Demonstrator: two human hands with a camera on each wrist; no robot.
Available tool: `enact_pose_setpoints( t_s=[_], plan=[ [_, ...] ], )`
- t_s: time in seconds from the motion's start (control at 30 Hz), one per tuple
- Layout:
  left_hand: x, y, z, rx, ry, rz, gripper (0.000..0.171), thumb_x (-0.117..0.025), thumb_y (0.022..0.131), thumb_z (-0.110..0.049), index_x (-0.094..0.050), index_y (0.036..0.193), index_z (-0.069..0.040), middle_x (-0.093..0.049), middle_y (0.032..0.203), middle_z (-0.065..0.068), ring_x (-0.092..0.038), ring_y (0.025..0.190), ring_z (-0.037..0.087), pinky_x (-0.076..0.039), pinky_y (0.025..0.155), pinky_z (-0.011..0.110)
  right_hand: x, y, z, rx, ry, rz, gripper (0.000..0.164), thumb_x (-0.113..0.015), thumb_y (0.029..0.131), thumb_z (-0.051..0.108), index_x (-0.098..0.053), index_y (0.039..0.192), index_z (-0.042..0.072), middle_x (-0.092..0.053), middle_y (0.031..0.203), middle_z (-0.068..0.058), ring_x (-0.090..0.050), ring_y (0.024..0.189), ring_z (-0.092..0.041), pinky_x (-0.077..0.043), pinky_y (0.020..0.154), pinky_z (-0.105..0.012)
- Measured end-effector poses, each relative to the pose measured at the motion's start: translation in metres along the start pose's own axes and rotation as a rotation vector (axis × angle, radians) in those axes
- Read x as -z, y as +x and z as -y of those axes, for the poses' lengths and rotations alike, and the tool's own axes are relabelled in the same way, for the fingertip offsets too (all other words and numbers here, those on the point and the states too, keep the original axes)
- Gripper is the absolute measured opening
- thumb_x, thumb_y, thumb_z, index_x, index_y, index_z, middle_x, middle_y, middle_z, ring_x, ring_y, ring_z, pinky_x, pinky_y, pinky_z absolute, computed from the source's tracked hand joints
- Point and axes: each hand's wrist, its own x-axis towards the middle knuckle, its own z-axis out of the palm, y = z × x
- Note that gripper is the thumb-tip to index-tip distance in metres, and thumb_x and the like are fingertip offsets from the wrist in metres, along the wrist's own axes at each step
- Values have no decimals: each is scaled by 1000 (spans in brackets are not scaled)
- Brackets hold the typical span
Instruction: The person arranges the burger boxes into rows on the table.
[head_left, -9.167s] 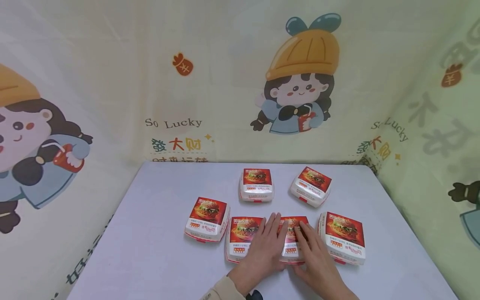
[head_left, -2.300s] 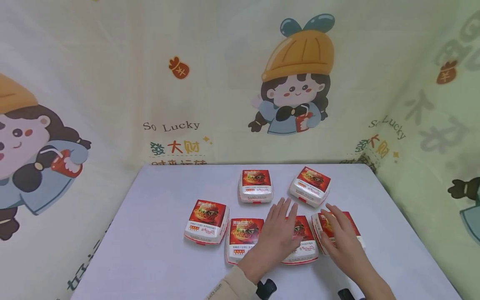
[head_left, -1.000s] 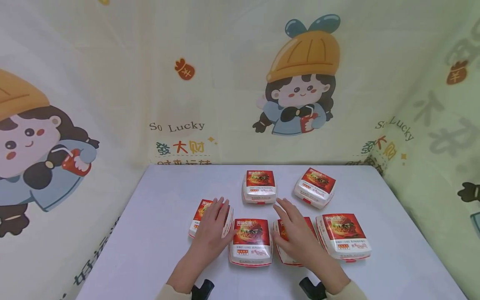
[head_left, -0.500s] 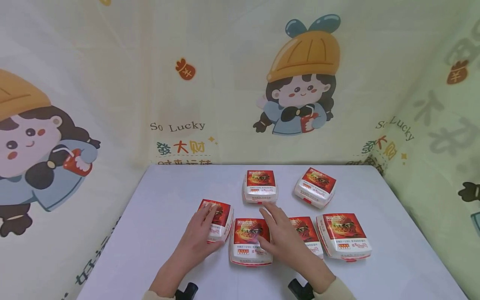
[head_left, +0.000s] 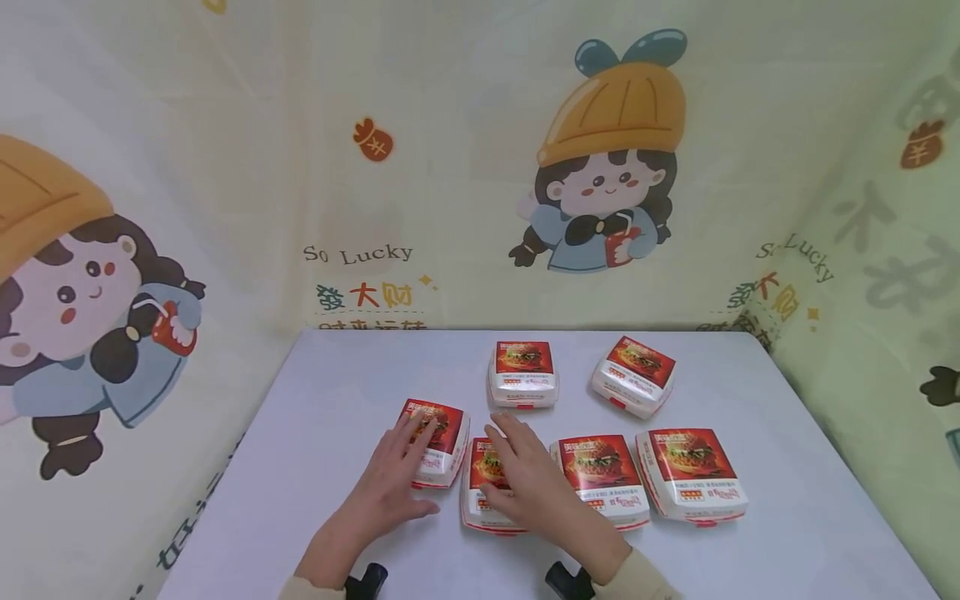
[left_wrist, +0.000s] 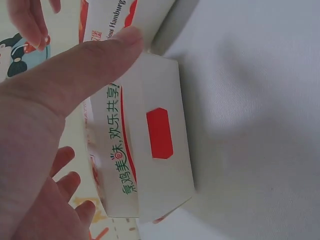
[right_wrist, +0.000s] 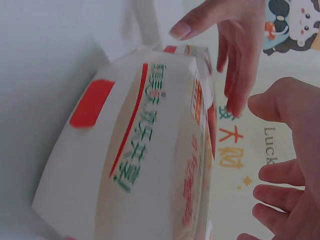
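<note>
My left hand (head_left: 390, 479) lies over the leftmost burger box (head_left: 444, 467), fingers spread across its printed lid and thumb off toward the front. In the left wrist view, a white box side (left_wrist: 160, 175) with a red tab shows under the thumb. Just right of it, my right hand (head_left: 532, 479) is above the second burger box (head_left: 477, 504), covering its right part; its fingers look relaxed and grip nothing. A box front (right_wrist: 75, 165) with green lettering fills much of the right wrist view, apart from the right hand's fingers. Whether the left fingertips press the lid, I cannot tell.
A third burger box (head_left: 600, 467) and another burger box (head_left: 693, 471) stand side by side to the right. Two more, a straight burger box (head_left: 523, 371) and a turned burger box (head_left: 633, 375), sit further back on the white table (head_left: 337, 383). Printed cloth (head_left: 450, 183) hangs behind.
Both hands have shifted left from the boxes on the right. Over the last second my right hand has gone from the third box to the second, uncovering the third; my left has drawn slightly back.
</note>
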Motion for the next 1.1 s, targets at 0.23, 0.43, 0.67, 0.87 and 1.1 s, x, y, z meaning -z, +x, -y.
enact_pose_setpoints(
  t_s=[0.23,0.43,0.67,0.87,1.1],
  plan=[
    [-1,2,8,-62,81,6,118,-96,61,-31,-29,156,-12,-22,164,10,-14,154,34,-23,122,57,-15,9,12,39,-76,43,79,-72,87,41,-38,151,8,-29,162,-8,-27,151,-26,-29,121,-48],
    [-5,2,12,-83,127,-12,118,-96,60,-24,-29,156,-10,-23,164,11,-17,153,35,-27,120,58,-27,15,21,50,-131,88,81,-73,87,42,-39,150,5,-31,161,-11,-26,151,-27,-30,121,-48],
    [-12,4,14,-110,202,-97,104,-91,67,-11,-33,154,-8,-32,161,12,-25,150,35,-33,117,57,-37,20,30,89,-223,73,81,-75,85,43,-42,148,2,-33,160,-13,-28,151,-29,-27,122,-50],
    [-14,4,16,-168,281,-180,96,-90,69,-13,-39,150,-3,-41,155,13,-36,145,36,-40,113,54,-44,26,34,113,-297,67,82,-75,85,45,-43,147,2,-36,159,-14,-31,149,-30,-28,122,-49],
    [-16,5,18,-181,295,-201,95,-90,69,-16,-41,148,-2,-43,154,13,-38,144,35,-40,113,51,-49,28,38,108,-344,49,84,-76,84,44,-43,147,0,-37,158,-18,-34,147,-33,-31,121,-45]
  ],
)
